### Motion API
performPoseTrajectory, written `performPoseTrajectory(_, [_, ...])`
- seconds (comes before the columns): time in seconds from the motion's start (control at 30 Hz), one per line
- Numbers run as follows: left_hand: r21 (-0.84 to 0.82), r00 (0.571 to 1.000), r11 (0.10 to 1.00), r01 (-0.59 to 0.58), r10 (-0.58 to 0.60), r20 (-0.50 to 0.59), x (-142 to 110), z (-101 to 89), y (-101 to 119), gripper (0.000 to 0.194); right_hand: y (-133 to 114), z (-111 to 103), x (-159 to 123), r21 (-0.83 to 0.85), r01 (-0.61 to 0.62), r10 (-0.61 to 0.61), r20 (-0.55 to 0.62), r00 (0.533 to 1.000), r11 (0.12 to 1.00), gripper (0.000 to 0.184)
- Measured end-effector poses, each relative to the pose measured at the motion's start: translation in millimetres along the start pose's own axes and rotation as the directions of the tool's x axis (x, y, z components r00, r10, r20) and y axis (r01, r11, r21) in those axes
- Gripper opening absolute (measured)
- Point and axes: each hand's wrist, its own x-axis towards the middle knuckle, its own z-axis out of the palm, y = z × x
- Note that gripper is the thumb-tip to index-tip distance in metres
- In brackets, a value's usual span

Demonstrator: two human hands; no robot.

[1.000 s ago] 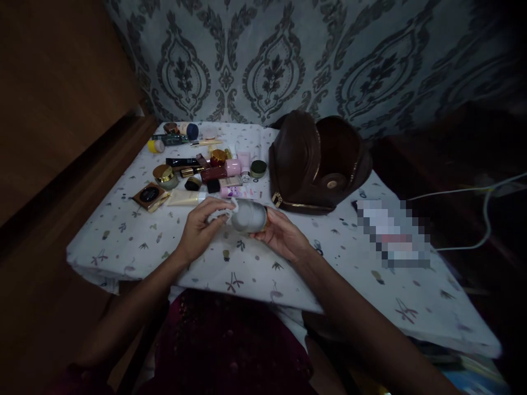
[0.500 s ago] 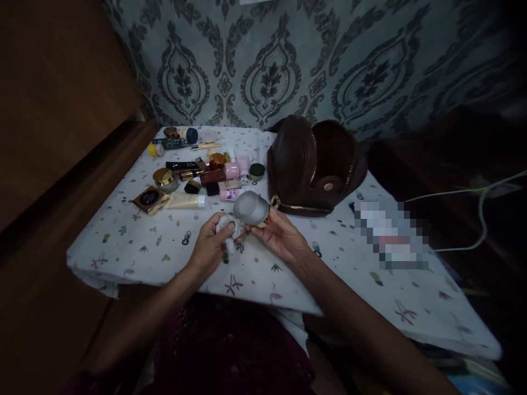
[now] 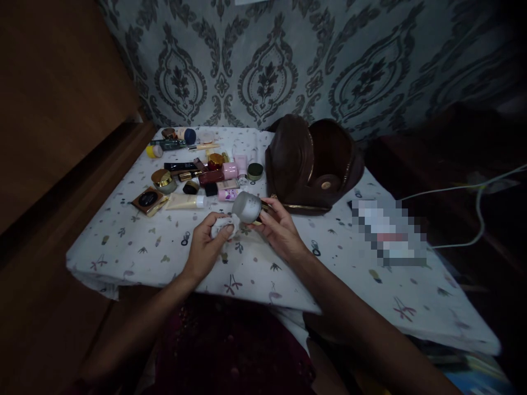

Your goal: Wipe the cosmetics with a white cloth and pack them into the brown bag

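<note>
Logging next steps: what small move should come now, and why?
Probably press the white wad against the grey container and wipe: the left hand pinches the wad close beside it, while the right hand holds the container by its darker end, leaving the rest uncovered.

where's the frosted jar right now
In the head view, the frosted jar is near the centre, held in the right hand, just right of the white cloth in the left hand.
</note>
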Motion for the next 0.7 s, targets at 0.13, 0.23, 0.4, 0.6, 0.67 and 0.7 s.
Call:
performPoseTrajectory(0.13, [0.14, 0.992, 0.982, -0.127, 0.126, 0.011, 2, -6.0, 4, 0.014, 3, -1, -1, -0.111, 0.044, -0.044, 0.005, 0.999, 0.993, 0.04])
performPoseTrajectory(0.23, [0.241, 0.967, 0.937, -0.254, 0.251, 0.042, 6, -10.7, 7, 0.013, 4, -2, -2, -0.204, 0.049, -0.047, 0.013, 0.999, 0.978, 0.04])
performPoseTrajectory(0.4, [0.308, 0.947, 0.897, -0.317, 0.32, 0.043, 21, -19.5, 13, 0.015, 2, -2, -4, -0.29, 0.049, -0.019, 0.105, 0.994, 0.956, 0.043])
performPoseTrajectory(0.6, [0.017, 1.0, 0.999, 0.029, -0.029, 0.004, 38, -25.1, 6, 0.027, -4, 2, -8, -0.209, 0.01, 0.025, 0.165, 0.986, 0.978, 0.046])
performPoseTrajectory(0.67, [-0.134, 0.985, 0.976, 0.173, -0.172, 0.017, 37, -23.1, 0, 0.033, -5, 4, -8, -0.13, -0.009, 0.028, 0.144, 0.989, 0.992, 0.044])
performPoseTrajectory(0.7, [-0.191, 0.975, 0.956, 0.223, -0.222, 0.029, 36, -21.5, -2, 0.036, -6, 4, -8, -0.09, -0.015, 0.027, 0.133, 0.991, 0.996, 0.044])
